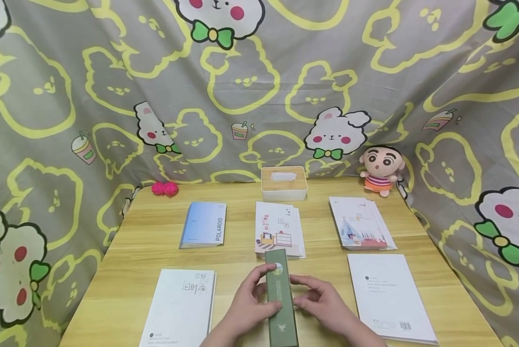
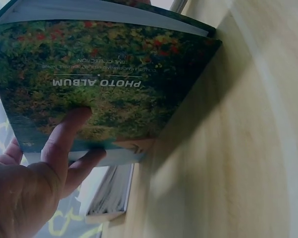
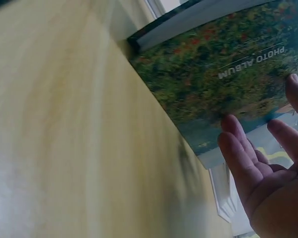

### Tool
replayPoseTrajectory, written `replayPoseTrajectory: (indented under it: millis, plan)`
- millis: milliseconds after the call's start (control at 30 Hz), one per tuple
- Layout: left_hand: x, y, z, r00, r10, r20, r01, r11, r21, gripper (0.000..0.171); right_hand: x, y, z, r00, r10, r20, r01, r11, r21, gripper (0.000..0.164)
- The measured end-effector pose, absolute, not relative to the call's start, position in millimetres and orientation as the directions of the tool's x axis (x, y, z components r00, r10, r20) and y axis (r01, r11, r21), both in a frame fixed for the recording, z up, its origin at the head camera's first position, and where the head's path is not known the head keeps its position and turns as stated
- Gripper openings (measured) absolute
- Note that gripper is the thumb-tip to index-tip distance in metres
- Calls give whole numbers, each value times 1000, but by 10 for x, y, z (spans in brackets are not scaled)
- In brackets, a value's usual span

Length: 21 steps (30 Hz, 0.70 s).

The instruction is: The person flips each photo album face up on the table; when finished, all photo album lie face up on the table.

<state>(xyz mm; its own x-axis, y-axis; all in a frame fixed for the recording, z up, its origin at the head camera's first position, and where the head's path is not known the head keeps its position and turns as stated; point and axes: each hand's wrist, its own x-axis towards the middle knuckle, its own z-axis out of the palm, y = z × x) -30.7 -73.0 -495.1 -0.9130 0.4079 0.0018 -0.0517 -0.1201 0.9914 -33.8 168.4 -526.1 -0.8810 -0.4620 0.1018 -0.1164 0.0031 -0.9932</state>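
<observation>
A photo album (image 2: 114, 54) with a dark green, flowery cover stands on edge at the table's front middle. Its green spine (image 1: 281, 289) faces up in the head view. My left hand (image 1: 251, 300) grips it from the left, with the thumb and a finger on the spine. In the left wrist view the left fingers (image 2: 60, 141) lie against the cover printed PHOTO ALBUM. On the other side, my right hand (image 1: 322, 303) rests its fingertips against the album. The right wrist view shows these fingers (image 3: 238, 148) spread at the cover.
A white book (image 1: 179, 308) lies front left, another white book (image 1: 391, 294) front right. Behind are a blue POLAROID stack (image 1: 204, 224) and illustrated white stacks, one in the middle (image 1: 276, 229), one right (image 1: 359, 224). A tissue box (image 1: 284, 190), pink yarn (image 1: 165, 188) and doll (image 1: 379, 169) stand at the back.
</observation>
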Motion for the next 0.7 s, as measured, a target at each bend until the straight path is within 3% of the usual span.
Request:
replayPoseTrajectory:
  millis: [267,700]
  plan:
    - [-293,-791,-5002,-919,394,1,-55,-130,990,79,-329,1637,-5321,-889,-434,142,-182,52,-982,52]
    - [-273,-859,-4992,-937,345,-60,-98,-95,991,75,-305,1609,-5338,-910,-413,35,-98,132,-986,54]
